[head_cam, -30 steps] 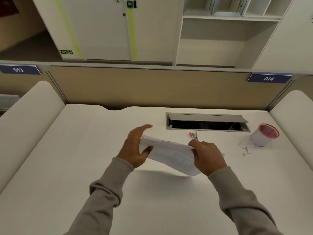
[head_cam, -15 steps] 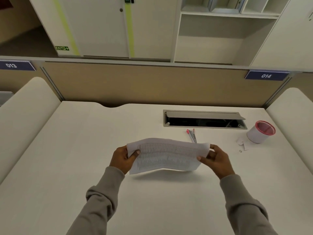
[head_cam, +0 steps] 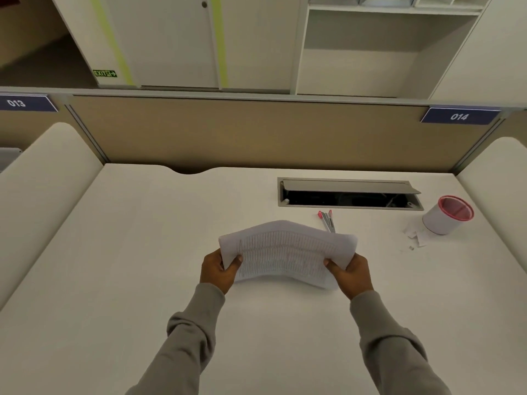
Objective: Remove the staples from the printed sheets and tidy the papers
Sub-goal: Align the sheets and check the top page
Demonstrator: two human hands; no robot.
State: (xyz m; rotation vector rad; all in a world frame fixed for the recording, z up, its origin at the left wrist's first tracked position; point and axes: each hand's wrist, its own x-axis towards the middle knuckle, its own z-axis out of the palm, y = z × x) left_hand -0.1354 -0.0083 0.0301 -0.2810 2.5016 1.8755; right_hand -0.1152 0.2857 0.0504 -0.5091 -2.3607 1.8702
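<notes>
Bowing upward in the middle, the printed sheets (head_cam: 285, 253) are held above the white tabletop (head_cam: 142, 252), near its centre, with dense rows of fine print on the side facing the camera and the far long edge arched highest. The left hand (head_cam: 218, 270) is clenched on the left short edge, thumb on the printed face; the right hand (head_cam: 352, 273) grips the right edge the same way. Just beyond the stack, a red-handled staple remover (head_cam: 326, 220) lies on the tabletop, its lower end hidden by the paper. Behind it is an open cable hatch (head_cam: 349, 193). To the right stands a white cup with a red rim (head_cam: 447, 215), with small paper scraps (head_cam: 415, 238) beside it.
</notes>
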